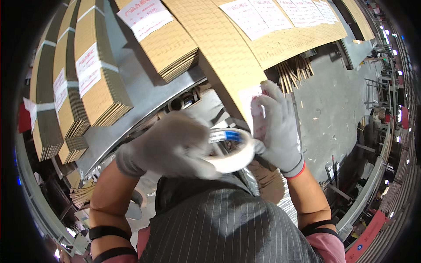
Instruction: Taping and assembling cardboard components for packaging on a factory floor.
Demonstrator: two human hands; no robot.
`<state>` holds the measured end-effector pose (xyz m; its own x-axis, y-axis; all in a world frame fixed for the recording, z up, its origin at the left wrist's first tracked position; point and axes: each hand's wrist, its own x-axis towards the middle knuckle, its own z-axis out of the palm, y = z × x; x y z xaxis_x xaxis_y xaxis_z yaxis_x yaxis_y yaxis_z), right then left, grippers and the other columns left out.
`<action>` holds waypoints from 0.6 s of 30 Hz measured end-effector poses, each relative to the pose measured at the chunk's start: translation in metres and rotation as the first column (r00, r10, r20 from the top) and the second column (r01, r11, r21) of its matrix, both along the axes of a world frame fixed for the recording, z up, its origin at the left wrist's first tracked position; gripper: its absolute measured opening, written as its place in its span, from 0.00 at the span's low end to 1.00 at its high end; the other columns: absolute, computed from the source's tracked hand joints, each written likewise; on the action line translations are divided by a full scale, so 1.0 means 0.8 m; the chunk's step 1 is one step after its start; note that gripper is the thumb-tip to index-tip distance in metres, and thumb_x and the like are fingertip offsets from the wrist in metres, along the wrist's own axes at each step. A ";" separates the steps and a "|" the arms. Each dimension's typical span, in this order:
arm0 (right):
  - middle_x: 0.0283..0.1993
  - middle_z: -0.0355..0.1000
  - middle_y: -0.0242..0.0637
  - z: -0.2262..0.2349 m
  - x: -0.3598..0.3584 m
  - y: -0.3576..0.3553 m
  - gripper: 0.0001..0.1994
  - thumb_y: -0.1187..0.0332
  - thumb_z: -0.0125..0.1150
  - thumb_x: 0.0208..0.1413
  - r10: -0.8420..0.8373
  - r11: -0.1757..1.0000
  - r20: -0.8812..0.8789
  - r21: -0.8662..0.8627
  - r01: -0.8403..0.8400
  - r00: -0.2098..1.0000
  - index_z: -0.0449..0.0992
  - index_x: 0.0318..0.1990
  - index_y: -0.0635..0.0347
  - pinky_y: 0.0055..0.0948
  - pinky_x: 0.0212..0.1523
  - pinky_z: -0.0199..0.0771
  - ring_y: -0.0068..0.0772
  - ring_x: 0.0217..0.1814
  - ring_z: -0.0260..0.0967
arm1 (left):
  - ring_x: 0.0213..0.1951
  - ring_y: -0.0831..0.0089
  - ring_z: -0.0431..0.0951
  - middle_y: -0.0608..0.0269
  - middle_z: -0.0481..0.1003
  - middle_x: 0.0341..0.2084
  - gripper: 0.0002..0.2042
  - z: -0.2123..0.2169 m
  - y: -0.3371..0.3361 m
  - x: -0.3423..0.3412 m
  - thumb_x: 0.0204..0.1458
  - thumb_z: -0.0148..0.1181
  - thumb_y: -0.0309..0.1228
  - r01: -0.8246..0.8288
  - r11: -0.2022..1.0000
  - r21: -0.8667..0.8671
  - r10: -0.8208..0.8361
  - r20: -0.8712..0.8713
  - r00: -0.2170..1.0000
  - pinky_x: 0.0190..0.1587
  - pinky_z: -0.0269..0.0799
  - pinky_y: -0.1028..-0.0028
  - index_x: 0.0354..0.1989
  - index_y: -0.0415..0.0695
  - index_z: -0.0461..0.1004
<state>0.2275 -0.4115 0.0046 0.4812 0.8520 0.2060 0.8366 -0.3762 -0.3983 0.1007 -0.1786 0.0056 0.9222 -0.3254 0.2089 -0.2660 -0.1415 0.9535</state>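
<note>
Grey work gloves cover both my hands. My left hand (169, 144), blurred by motion, is closed around one side of a roll of white tape (239, 161) with a blue-and-white printed inner core. Its right edge is close to my right thumb; whether they touch I cannot tell. My right hand (280, 127) has its fingers stretched out over a white paper label (248, 97) with red print. That label sits at the near end of a long tan cardboard piece (230, 57). The glove hides part of the label, and any loose tape end cannot be made out.
Strapped stacks of folded cardboard (98, 65) lie on a grey metal table (127, 61) at left. Another labelled stack (171, 50) is beside the long piece. More paper labels (258, 17) rest on cardboard at the top. Thin cardboard strips (291, 74) stick out below, above the grey floor (324, 114).
</note>
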 end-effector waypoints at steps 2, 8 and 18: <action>0.55 0.64 0.55 0.005 -0.006 0.005 0.22 0.63 0.63 0.48 -0.065 0.994 -0.115 0.079 0.075 0.991 0.68 0.47 0.68 0.44 0.52 0.64 0.57 0.53 0.62 | 0.26 0.74 0.71 0.72 0.71 0.22 0.21 0.058 -0.030 0.040 0.47 0.67 0.44 0.041 0.996 0.084 -0.023 -0.206 0.978 0.35 0.65 0.70 0.17 0.43 0.64; 0.43 0.70 0.36 -0.002 0.095 -0.085 0.18 0.61 0.63 0.54 -0.062 0.939 -0.859 0.121 0.321 0.508 0.71 0.45 0.65 0.30 0.54 0.65 0.24 0.42 0.67 | 0.45 0.64 0.73 0.61 0.78 0.36 0.26 -0.017 -0.073 0.127 0.53 0.53 0.57 -0.205 0.894 0.398 0.010 0.441 0.898 0.52 0.65 0.64 0.33 0.44 0.81; 0.19 0.71 0.42 -0.002 0.111 -0.028 0.16 0.55 0.61 0.52 0.091 0.798 0.194 -0.601 0.045 0.977 0.75 0.19 0.55 0.45 0.49 0.67 0.45 0.25 0.72 | 0.55 0.64 0.69 0.62 0.71 0.50 0.38 0.009 -0.082 0.117 0.32 0.74 0.41 -0.206 0.738 0.642 -0.095 0.401 0.911 0.64 0.56 0.64 0.56 0.46 0.67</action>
<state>0.3164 -0.4335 0.0029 0.4655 0.8463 -0.2591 0.8835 -0.4616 0.0797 0.1943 -0.2445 0.0131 0.8327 -0.4671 0.2974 -0.5536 -0.7161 0.4251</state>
